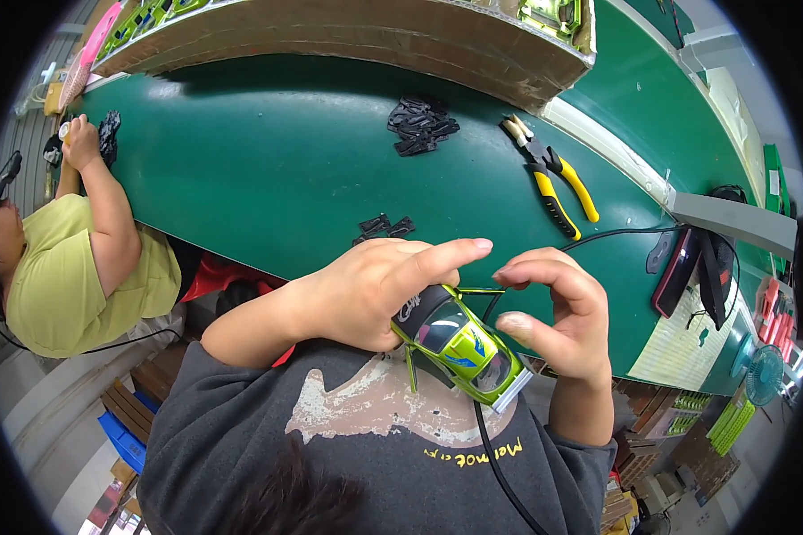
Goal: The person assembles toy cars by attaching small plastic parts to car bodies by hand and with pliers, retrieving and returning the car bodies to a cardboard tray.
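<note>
My left hand (pixel 357 290) grips a lime-green toy car (pixel 473 352) with dark windows and a blue mark, close in front of my chest. Its forefinger stretches out over the car, toward my right hand. One green door stands out from the car's side. Beside that door is my right hand (pixel 571 312), its thumb and forefinger curved and apart, with nothing visible between them. A few small black plastic parts (pixel 384 227) lie on the green table (pixel 277 169) just beyond my left hand. Farther off is a larger pile of black parts (pixel 419 125).
Yellow-and-black pliers (pixel 553 178) lie at the right. A long cardboard box (pixel 357 49) with green parts stands along the far side. A black cable (pixel 616 232), phone (pixel 678 272) and paper sheet (pixel 678 357) are on the right. At the left sits another person (pixel 89 259).
</note>
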A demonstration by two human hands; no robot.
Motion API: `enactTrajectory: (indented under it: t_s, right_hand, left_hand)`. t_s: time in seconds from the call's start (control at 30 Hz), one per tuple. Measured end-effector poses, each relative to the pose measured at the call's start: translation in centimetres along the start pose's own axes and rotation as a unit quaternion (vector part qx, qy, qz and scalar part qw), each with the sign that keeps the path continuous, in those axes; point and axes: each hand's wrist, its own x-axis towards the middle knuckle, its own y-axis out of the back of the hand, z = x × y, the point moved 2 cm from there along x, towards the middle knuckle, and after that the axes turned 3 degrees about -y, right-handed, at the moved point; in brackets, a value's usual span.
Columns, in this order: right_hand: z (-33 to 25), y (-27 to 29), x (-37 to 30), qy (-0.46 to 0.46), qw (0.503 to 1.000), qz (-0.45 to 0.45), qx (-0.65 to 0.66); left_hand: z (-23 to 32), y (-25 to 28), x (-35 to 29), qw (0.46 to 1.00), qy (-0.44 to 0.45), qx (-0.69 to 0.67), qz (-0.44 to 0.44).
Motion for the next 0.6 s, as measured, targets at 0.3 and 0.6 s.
enactTrajectory:
  t_s: [0.3,0.6]
  right_hand:
    - [-0.6,-1.9,1.0,0.091,0.986,0.007,-0.141]
    - [-0.7,-2.2,1.4,0.203,0.963,0.028,-0.175]
  left_hand:
    - [0.4,-0.1,0.0,1.0,-0.026,0.016,0.005]
    - [0.8,0.3,0.4,0.997,-0.064,0.032,-0.02]
